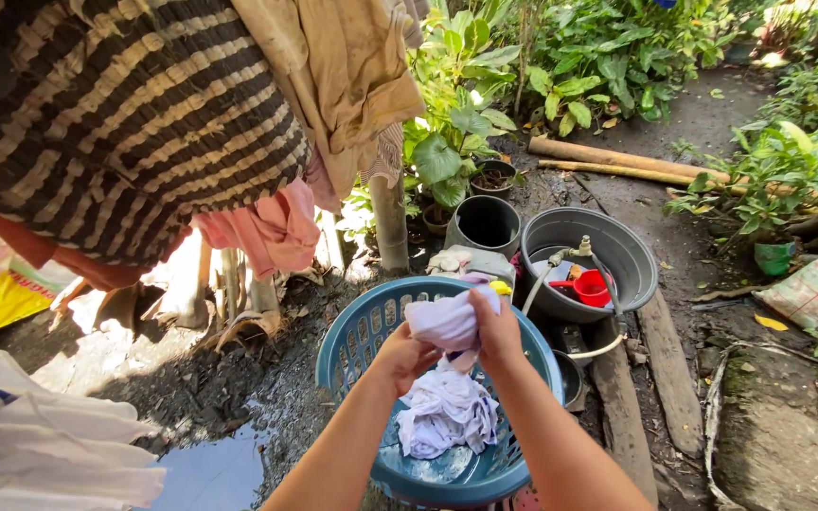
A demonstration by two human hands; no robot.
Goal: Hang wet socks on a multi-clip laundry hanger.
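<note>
Both hands meet above a round blue laundry basket (352, 326) with slotted walls. Closed around a bunch of pale lilac cloth (445, 320), the right hand (497, 333) grips it from the far side, fingers curled over the top of the wad. Just beside it, the left hand (405, 357) is also curled shut on the lower part of the same cloth, thumb side toward the right hand. That cloth is lifted clear of the basket floor and hangs between the 2 hands over the middle of the basket. More pale lilac laundry (447, 414) lies crumpled in the bottom of the basket, directly under the hands.

Behind the basket stands a large grey basin (627, 255) with a small red dipper (593, 288) inside it, and a tap with a hose (575, 254) reaches over its rim. A dark grey bucket (485, 225) sits to the left of the basin, near potted green plants (452, 156). Overhead at the left, a brown-and-cream striped garment (115, 114) hangs on a line, with a tan cloth (347, 80) and a pink cloth (272, 227) beside it. White fabric (40, 431) fills the lower left corner. Wooden planks (669, 378) lie on the muddy ground at the right of the basket, and a puddle (215, 468) lies at its left.
</note>
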